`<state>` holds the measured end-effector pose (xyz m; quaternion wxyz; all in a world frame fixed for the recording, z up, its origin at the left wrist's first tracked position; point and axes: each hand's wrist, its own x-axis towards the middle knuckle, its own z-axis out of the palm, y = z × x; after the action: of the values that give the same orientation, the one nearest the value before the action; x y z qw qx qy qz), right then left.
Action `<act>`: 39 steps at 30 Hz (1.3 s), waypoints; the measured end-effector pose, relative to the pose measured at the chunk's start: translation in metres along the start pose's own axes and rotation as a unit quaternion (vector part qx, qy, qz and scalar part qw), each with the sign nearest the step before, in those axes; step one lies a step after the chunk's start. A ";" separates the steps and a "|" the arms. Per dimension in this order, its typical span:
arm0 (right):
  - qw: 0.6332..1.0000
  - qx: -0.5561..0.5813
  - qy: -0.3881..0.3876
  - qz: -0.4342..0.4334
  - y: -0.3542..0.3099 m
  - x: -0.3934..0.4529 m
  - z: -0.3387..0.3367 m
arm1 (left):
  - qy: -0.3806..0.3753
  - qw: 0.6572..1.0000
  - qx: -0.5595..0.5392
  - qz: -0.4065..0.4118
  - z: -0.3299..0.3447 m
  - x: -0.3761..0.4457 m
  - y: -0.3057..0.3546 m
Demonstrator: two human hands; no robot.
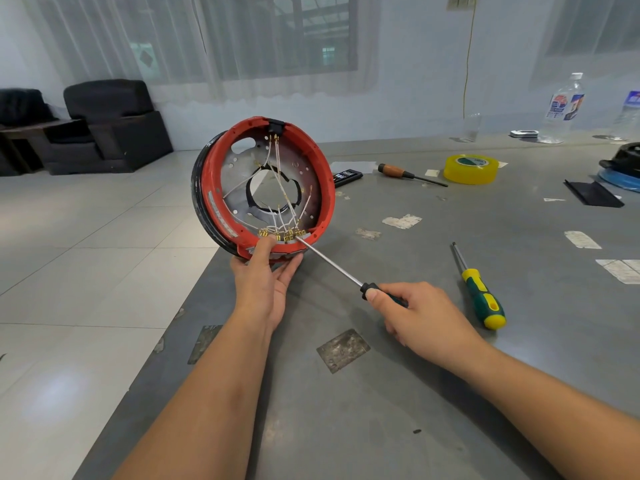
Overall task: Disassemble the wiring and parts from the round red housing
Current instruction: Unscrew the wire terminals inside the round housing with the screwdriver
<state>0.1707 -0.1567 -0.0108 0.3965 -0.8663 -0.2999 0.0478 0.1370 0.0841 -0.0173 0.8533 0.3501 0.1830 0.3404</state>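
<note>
Gripping red housing (325, 188); bottle (565, 109) label writing unreadable.

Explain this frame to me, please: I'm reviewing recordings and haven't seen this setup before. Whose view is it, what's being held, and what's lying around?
This is one picture from a camera worn on a person's head, looking down at their bare hands. The left hand holds a round red housing upright at the grey table's edge. White wires with brass terminals cross inside it. The right hand grips a screwdriver, its tip at the terminals. On the table lie a green-and-yellow screwdriver, a wooden-handled screwdriver, yellow tape and a water bottle.
</note>
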 end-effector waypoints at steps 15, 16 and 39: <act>0.999 0.032 -0.004 -0.037 0.010 0.002 -0.011 | -0.004 1.000 -0.002 -0.026 -0.003 0.001 0.004; 0.999 0.023 -0.004 -0.044 0.010 0.002 -0.013 | -0.008 0.999 0.001 -0.031 -0.003 0.001 0.004; 0.997 -0.041 -0.004 -0.063 0.024 0.007 -0.028 | -0.035 0.992 0.118 -0.032 -0.006 -0.002 0.015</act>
<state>0.1975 -0.1834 -0.0077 0.3621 -0.8609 -0.3572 0.0139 0.1254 0.0930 -0.0102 0.8225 0.4540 0.2026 0.2762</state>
